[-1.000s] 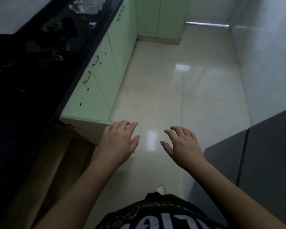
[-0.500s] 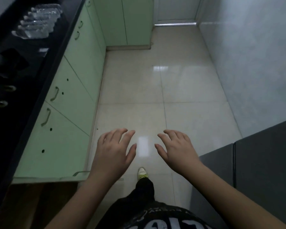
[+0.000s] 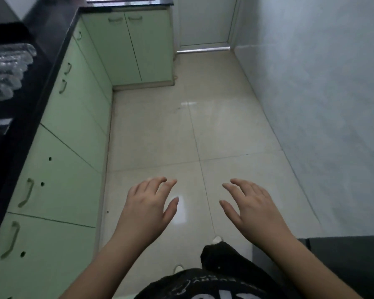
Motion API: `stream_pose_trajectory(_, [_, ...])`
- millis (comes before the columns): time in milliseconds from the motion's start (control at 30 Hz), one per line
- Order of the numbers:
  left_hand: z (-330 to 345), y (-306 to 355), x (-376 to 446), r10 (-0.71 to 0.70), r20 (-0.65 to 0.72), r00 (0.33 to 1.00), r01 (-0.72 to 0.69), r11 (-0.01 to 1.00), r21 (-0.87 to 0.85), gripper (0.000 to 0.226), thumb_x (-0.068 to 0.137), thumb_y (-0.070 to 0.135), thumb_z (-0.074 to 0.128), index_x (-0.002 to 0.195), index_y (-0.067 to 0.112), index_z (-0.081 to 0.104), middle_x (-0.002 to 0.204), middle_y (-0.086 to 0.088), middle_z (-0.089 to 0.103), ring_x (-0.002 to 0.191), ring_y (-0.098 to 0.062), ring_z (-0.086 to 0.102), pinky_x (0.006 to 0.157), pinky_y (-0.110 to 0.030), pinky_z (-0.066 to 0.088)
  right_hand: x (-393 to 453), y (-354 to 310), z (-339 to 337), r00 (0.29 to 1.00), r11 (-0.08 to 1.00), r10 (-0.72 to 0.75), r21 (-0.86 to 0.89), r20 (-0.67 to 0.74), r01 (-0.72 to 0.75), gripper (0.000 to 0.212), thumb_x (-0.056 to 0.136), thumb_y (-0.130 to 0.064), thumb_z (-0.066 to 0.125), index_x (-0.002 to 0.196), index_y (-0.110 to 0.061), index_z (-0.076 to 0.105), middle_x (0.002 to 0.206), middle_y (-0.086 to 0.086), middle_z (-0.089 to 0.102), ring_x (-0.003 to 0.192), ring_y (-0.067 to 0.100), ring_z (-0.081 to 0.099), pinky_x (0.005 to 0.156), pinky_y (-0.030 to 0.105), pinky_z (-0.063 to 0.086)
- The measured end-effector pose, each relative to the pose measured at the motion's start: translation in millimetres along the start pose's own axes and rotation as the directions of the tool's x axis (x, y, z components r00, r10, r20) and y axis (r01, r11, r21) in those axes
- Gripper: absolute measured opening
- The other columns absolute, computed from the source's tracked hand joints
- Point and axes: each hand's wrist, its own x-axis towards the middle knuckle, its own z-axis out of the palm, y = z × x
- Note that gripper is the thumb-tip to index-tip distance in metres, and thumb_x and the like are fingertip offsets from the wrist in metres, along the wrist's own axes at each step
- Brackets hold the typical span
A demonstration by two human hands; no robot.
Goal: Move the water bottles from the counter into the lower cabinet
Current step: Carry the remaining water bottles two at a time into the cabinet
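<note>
Left hand [image 3: 148, 209] and right hand [image 3: 252, 209] spread, holding nothing.

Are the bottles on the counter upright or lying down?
Lying down: the water bottles lie side by side on the black counter.

Little here can be read. My black shirt [image 3: 203, 288] carries white print along the bottom edge of the view. The big letters are cut off by the frame and I see them upside down, so I cannot make out a word. Above them runs a thin line of small white lettering, also upside down and too blurred to read. On the dark surface [image 3: 30, 61] to my left lies a small pale tag or label [image 3: 3, 122], but nothing on it is legible. I see no numbers, brands or signs elsewhere.
</note>
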Motion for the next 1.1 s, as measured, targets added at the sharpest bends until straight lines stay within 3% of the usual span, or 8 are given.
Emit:
stream_pose_trajectory(300, [5,15,162,0.020,0.016,1.000,-0.021,0.997,0.072,0.042,0.087,0.043,0.044,0.115,0.020,0.067,0.106,0.000,0.068,0.097,-0.023,0.065,0.078,-0.037,0.051,158,61,-7,0.999,0.999,-0.040,0.026,-0.025,0.041,0.049,0.090,-0.048,0.037,0.115,-0.018,0.067,0.116,0.006,0.067,0.103,0.027,0.064,0.089,0.041,0.050])
stream_pose_trajectory(567, [-7,-11,233,-0.123,-0.073,0.990,0.130,0.986,0.101,0.039,0.088,0.041,0.046,0.115,0.021,0.066,0.107,0.002,0.066,0.099,-0.020,0.063,0.083,-0.036,0.044,282,70,-14,0.978,0.978,-0.207,0.038,0.038,0.205,0.046,0.088,-0.049,0.038,0.109,-0.021,0.068,0.111,0.003,0.068,0.096,0.025,0.067,0.081,0.039,0.052])
stream_pose_trajectory(800, [-14,-89,266,-0.291,-0.156,0.944,0.310,0.943,0.123,0.041,0.088,0.042,0.045,0.114,0.020,0.066,0.109,-0.001,0.067,0.103,-0.023,0.063,0.087,-0.034,0.034,391,8,-13,0.939,0.937,-0.344,0.062,-0.017,0.344,0.047,0.089,-0.048,0.038,0.110,-0.020,0.068,0.109,0.002,0.068,0.092,0.024,0.067,0.079,0.036,0.052])
stream_pose_trajectory(1100, [-39,-237,305,-0.548,-0.152,0.823,0.560,0.827,0.052,0.045,0.090,0.047,0.040,0.119,0.023,0.064,0.114,0.002,0.065,0.107,-0.020,0.062,0.085,-0.039,0.049,534,-109,4,0.847,0.848,-0.530,0.020,0.044,0.530,0.050,0.091,-0.051,0.035,0.114,-0.020,0.066,0.114,0.004,0.067,0.099,0.027,0.065,0.084,0.039,0.051])
